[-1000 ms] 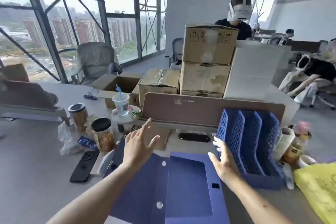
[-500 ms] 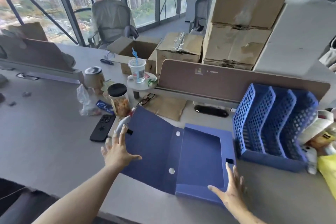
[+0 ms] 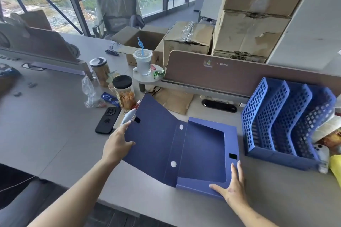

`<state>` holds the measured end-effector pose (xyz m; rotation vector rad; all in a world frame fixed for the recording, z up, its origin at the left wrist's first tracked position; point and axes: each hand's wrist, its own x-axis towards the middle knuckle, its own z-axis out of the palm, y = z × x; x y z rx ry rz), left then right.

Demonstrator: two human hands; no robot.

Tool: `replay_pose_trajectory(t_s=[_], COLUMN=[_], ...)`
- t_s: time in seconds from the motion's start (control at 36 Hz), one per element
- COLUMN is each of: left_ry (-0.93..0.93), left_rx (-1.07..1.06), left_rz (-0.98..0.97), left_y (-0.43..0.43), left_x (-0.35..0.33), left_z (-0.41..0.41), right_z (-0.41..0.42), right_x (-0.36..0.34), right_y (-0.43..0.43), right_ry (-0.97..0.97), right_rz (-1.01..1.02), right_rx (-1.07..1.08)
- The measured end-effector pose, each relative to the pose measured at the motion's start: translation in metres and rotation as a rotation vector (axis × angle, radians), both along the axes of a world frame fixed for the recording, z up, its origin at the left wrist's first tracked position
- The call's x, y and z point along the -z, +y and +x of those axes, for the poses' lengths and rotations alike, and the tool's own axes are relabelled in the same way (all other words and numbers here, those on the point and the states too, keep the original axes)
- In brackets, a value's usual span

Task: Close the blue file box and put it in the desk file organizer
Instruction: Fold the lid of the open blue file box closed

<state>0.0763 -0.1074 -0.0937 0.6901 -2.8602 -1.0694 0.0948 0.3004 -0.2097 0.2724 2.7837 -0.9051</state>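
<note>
Open blue file box (image 3: 201, 155) on the desk (image 3: 46, 134)
Left hand (image 3: 118, 145) pinches the raised lid's edge, fingers partly hidden; right hand (image 3: 233, 188) lies flat, fingers spread, on the box's near corner.

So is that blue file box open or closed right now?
Open. The blue file box lies flat on the desk, its lid flap spread to the left, showing an empty tray. The left hand grips the flap's edge.

The lettering on the desk divider (image 3: 223, 64) is blurred, and the yellow bag (image 3: 336, 167) is cut off at right.
</note>
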Motion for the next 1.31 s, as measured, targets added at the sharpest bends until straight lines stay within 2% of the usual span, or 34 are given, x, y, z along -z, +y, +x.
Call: replay_pose_trajectory(t_s=[0.11,0.25,0.44,0.5,0.56,0.67,0.81,1.0,1.14,1.31], left_ry=[0.074,0.117,0.006,-0.006,-0.01,-0.025,-0.106,-0.28,-0.373,-0.418], left_rx=[0.013,0.127,0.299,0.331,0.367,0.405,0.365,0.253,0.18,0.155], left_rz=[0.158,0.231,0.346,0.361,0.362,0.338,0.394,0.445,0.445,0.38], left_y=[0.008,0.02,0.049,0.063,0.077,0.1,0.115,0.119,0.123,0.135], left_x=[-0.019,-0.038,-0.053,-0.055,-0.053,-0.05,-0.036,0.009,0.045,0.05], left_z=[-0.003,-0.008,-0.011,-0.011,-0.011,-0.014,-0.026,-0.033,-0.037,-0.044], right_z=[-0.001,-0.005,-0.011,-0.016,-0.023,-0.036,-0.04,-0.036,-0.038,-0.041], right_x=[0.002,-0.001,-0.006,-0.014,-0.027,-0.063,-0.114,-0.127,-0.12,-0.116], right_y=[-0.006,-0.014,-0.022,-0.026,-0.032,-0.053,-0.079,-0.099,-0.094,-0.074], right_ry=[-0.001,-0.034,-0.1,-0.066,0.038,0.177,0.262,0.166,0.144,0.133], right_rz=[0.017,0.0,-0.008,-0.013,-0.099,-0.416,-0.596,-0.782,-0.729,-0.647], right_rx=[-0.055,-0.106,-0.119,-0.107,-0.078,0.031,0.049,-0.01,0.005,0.043])
